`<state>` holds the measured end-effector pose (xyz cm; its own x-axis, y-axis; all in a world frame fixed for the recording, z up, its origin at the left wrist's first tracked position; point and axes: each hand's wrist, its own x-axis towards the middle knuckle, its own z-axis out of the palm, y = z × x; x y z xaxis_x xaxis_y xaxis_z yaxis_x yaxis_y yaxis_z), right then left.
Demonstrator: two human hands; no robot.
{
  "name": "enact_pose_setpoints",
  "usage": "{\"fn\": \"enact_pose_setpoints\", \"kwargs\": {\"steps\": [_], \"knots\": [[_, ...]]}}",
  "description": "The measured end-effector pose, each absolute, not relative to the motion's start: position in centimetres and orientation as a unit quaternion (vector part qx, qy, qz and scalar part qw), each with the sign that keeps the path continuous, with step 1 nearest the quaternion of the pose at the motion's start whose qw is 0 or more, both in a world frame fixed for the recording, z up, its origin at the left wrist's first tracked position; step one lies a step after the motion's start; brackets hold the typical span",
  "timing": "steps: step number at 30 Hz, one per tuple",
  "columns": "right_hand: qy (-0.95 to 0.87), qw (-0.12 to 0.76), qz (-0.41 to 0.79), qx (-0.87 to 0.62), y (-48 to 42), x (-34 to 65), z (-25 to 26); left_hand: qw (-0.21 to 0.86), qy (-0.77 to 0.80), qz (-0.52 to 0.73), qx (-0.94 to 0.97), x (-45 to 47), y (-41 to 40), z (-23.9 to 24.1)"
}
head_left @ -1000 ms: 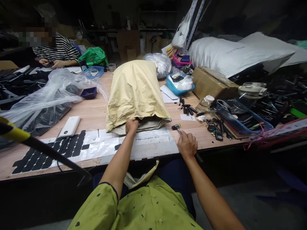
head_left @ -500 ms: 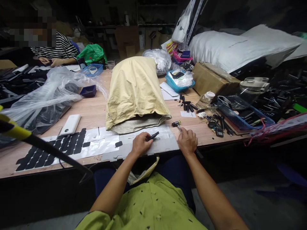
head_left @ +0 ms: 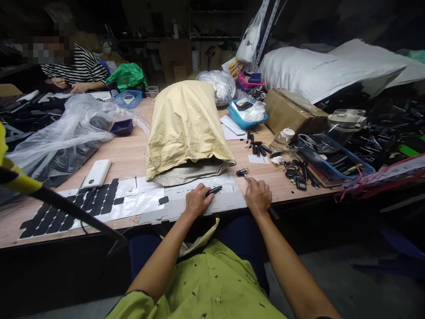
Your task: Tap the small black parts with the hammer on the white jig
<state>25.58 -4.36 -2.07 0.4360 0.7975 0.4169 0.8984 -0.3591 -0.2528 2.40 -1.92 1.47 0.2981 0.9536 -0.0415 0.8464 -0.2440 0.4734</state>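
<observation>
My left hand [head_left: 196, 200] is closed on a slim black part [head_left: 213, 191], held over a white backing sheet [head_left: 186, 199] at the table's near edge. My right hand [head_left: 258, 196] is closed round the handle of a small hammer [head_left: 242, 173], whose head lies on the wood just in front of it. A yellow sack [head_left: 187, 124] lies lengthwise right behind both hands, its open mouth facing me. More small black parts [head_left: 259, 148] lie scattered to the right of the sack.
Black stickers [head_left: 76, 208] cover the sheet's left part, beside a white power bank [head_left: 97, 173]. A clear plastic bag [head_left: 63, 133] fills the left. Blue trays [head_left: 332, 159], a cardboard box [head_left: 292, 113] and white sacks [head_left: 318, 75] crowd the right. A person in stripes [head_left: 76, 71] sits far left.
My left hand came out of the sack's mouth with a slim black part and now holds it over the white sheet. My right hand stayed on the hammer.
</observation>
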Motion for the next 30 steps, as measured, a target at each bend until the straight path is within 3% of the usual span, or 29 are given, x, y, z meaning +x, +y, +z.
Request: {"fn": "enact_pose_setpoints", "kwargs": {"steps": [4,10,14,23,30], "knots": [[-0.533,0.271,-0.059,-0.799,-4.9,26.0,-1.5,0.212,0.571,0.113,0.785,2.4,-1.9,1.7],[-0.601,0.43,0.064,-0.671,-8.3,23.4,0.1,0.22,0.57,0.115,0.783,2.5,-1.9,1.8],[-0.638,0.433,0.107,-0.627,-10.0,21.0,1.3,0.229,0.579,0.113,0.774,2.8,-1.9,2.1],[-0.657,0.395,0.077,-0.638,-10.0,20.1,1.2,0.242,0.586,0.12,0.764,3.1,-1.8,2.1],[-0.657,0.416,0.087,-0.623,-10.4,19.1,1.7,0.259,0.599,0.118,0.749,3.3,-1.8,2.9]]}}
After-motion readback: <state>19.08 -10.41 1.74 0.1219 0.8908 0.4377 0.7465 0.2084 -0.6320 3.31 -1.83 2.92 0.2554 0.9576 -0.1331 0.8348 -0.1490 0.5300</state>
